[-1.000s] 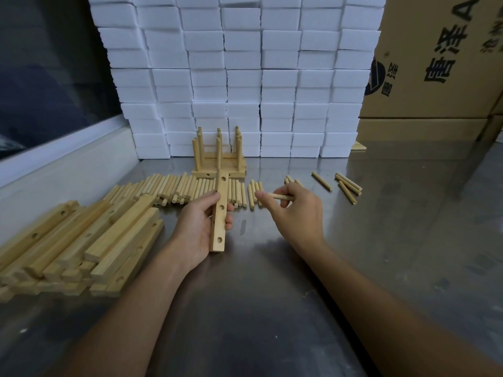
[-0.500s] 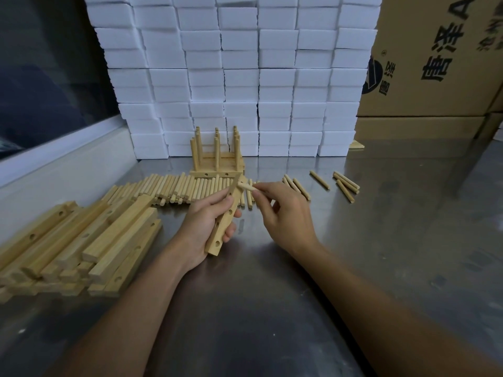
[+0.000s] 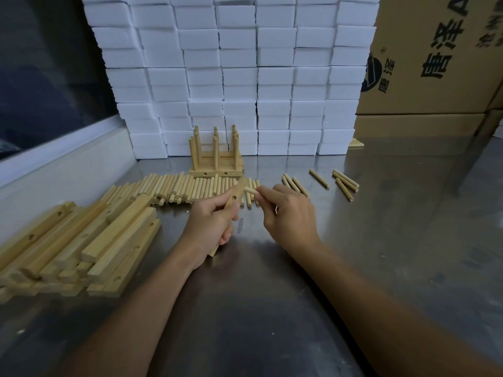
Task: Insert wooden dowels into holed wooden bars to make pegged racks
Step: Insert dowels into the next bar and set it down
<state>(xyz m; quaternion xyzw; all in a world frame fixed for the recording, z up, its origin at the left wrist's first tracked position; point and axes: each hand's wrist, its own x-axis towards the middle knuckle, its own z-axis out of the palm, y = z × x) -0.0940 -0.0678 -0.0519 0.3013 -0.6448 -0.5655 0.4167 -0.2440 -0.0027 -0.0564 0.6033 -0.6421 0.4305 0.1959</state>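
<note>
My left hand (image 3: 211,223) grips a holed wooden bar (image 3: 236,196), tilted with its far end up and to the right. My right hand (image 3: 288,213) pinches a short wooden dowel (image 3: 251,190), its free end touching the bar's upper part near the top hole. A long row of loose dowels (image 3: 174,189) lies just behind the hands. Finished pegged racks (image 3: 216,159) stand stacked at the back, pegs upright. A pile of holed bars (image 3: 81,240) lies at the left.
The steel table (image 3: 381,240) carries scattered dowels (image 3: 344,183) at the right rear. A wall of white foam blocks (image 3: 231,72) closes the back. Cardboard boxes (image 3: 435,63) stand at the right rear, and a raised ledge (image 3: 54,170) runs along the left.
My left hand tilted the bar from lying flat-on to slanted up right. My right hand brought the dowel leftward from the table to the bar's upper end.
</note>
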